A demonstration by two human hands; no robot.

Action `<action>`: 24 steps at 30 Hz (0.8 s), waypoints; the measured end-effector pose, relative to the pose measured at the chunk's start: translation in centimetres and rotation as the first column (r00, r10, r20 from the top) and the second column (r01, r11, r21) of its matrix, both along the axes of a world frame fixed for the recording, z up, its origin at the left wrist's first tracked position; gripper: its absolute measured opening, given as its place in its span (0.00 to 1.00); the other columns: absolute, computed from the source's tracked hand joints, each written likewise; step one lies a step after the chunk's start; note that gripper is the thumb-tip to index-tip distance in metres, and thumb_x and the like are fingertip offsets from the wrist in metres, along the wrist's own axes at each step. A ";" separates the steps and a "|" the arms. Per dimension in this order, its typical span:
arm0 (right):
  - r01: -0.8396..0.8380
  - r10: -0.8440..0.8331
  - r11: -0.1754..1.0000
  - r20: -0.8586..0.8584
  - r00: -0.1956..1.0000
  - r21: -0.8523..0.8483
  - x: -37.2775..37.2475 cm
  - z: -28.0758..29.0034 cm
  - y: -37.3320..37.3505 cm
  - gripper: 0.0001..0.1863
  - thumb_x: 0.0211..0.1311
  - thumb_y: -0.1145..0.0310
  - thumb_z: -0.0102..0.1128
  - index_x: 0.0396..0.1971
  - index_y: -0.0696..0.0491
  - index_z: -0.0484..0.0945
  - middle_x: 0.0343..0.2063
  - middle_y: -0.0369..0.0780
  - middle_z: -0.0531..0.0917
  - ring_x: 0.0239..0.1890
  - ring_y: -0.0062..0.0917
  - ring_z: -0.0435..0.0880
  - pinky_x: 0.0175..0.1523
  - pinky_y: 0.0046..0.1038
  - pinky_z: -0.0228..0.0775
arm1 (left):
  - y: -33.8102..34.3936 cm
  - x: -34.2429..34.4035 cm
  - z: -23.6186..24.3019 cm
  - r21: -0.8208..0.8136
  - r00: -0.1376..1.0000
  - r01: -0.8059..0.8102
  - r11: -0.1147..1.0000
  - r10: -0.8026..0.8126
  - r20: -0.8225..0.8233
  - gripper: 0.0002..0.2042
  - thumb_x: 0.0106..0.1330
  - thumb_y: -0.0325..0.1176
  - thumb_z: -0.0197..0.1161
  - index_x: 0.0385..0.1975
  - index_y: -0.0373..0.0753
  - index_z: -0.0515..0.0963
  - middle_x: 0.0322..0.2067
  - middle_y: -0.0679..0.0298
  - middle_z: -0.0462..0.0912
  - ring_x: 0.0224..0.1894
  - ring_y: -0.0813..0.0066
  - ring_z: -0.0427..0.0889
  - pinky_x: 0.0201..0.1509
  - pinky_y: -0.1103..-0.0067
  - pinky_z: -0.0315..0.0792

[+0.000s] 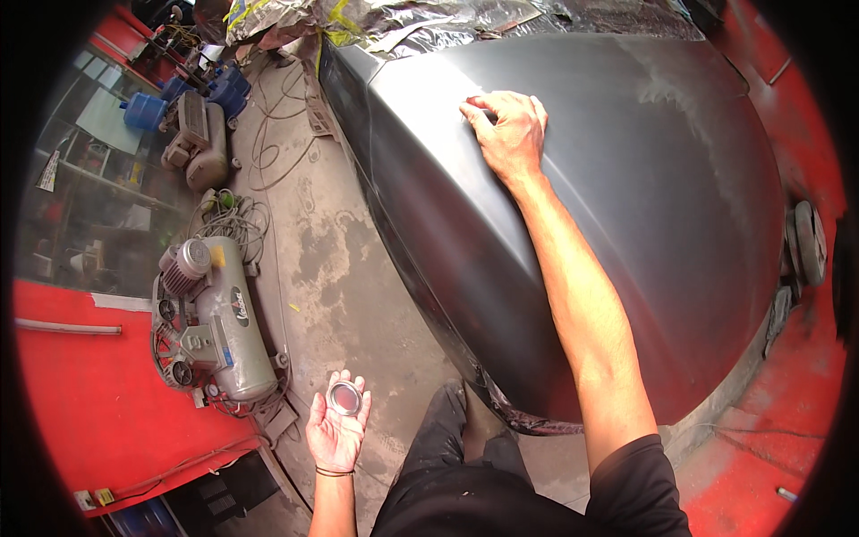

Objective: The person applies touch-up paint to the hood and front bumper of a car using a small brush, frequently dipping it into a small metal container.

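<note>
My right hand [516, 134] is on the dark grey-black car hood [644, 233], near its far left side. Its fingers are curled and pressed together against the surface, and anything they pinch is hidden under them. Low on the left, my left hand [335, 440] is held palm up over the concrete floor. A small round metal tin [344, 398] rests in its fingers, with a dark reddish-grey face turned up. Bright light reflects off the hood just left of my right hand, and a pale, dusty-looking streak runs along the hood's far right part.
Silver plastic sheeting [429, 31] covers the car beyond the hood. To the left stand a grey air compressor [234, 331], a second dusty compressor [208, 148] and blue water jugs [143, 112]. Hoses [268, 134] lie on the floor. A wheel [810, 242] leans by the red right wall.
</note>
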State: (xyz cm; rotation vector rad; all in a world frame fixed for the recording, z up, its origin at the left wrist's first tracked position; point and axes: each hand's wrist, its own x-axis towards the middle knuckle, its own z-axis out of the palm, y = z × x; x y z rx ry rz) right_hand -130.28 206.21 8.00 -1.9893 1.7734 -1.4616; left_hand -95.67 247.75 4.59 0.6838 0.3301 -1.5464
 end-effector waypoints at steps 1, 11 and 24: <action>-0.001 0.001 1.000 0.002 1.000 -0.003 0.0 0.1 0.1 0.13 0.71 0.51 0.72 0.44 0.43 0.96 0.48 0.32 0.94 0.66 0.31 0.81 0.84 0.51 0.49 | 0.0 0.0 0.1 -0.003 1.000 -0.001 1.000 0.001 0.002 0.24 0.89 0.45 0.47 0.75 0.37 0.72 0.74 0.54 0.78 0.79 0.46 0.71 0.85 0.48 0.62; 0.015 -0.017 0.999 -0.025 1.000 -0.046 0.0 -0.1 0.0 0.12 0.69 0.53 0.75 0.43 0.44 0.95 0.47 0.33 0.94 0.63 0.32 0.83 0.82 0.51 0.53 | -0.6 -0.3 0.5 -0.006 1.000 -0.008 1.000 0.008 -0.003 0.25 0.89 0.45 0.47 0.75 0.37 0.72 0.74 0.53 0.79 0.79 0.46 0.72 0.84 0.48 0.63; 0.015 -0.016 1.000 -0.039 0.999 -0.017 0.2 -0.3 -0.2 0.11 0.69 0.53 0.75 0.42 0.41 0.96 0.48 0.31 0.94 0.64 0.31 0.82 0.84 0.52 0.51 | -0.7 -0.3 0.2 -0.039 0.999 0.010 0.999 -0.012 -0.045 0.25 0.89 0.44 0.47 0.76 0.36 0.71 0.75 0.55 0.77 0.80 0.47 0.70 0.85 0.48 0.63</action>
